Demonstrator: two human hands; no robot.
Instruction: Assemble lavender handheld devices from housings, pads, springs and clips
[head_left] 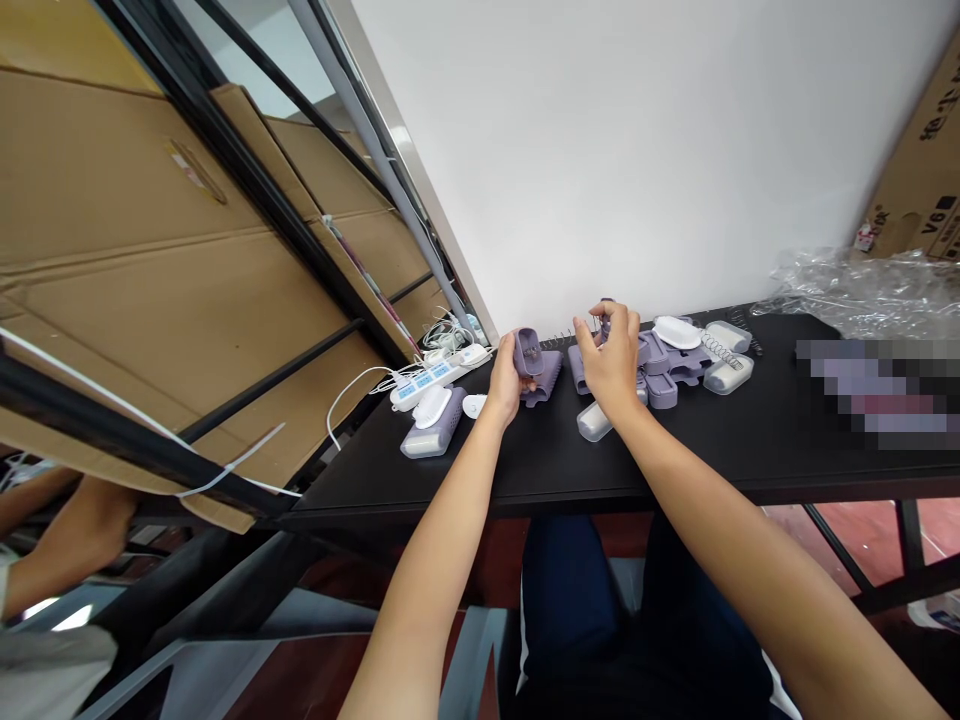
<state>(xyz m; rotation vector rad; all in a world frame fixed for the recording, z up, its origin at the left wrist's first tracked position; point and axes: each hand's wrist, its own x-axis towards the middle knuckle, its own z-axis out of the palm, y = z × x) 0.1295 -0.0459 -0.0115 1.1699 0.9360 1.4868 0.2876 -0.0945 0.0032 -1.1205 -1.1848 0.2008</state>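
My left hand (507, 383) is wrapped round a hollow purple casing (528, 352), whose open end faces up and towards me. Behind it lies another purple part (550, 374). Over the purple pieces further right, my right hand (613, 350) has its fingers bent round a small dark part (606, 307) with what looks like a spring. Below that hand a clear-ended white cylinder (595, 422) lies on the black table (540, 470). Several purple pieces (661, 390), a white oval cover (677, 332) and a coiled spring (721, 349) are to its right.
A purple and white device (433, 425) stands left, near a white power strip (429, 384) with cables. Clear containers (728, 375) and plastic wrap (862, 300) are on the right. Cardboard (150, 290) and a black frame border the left side, where another person's arm (67, 540) shows.
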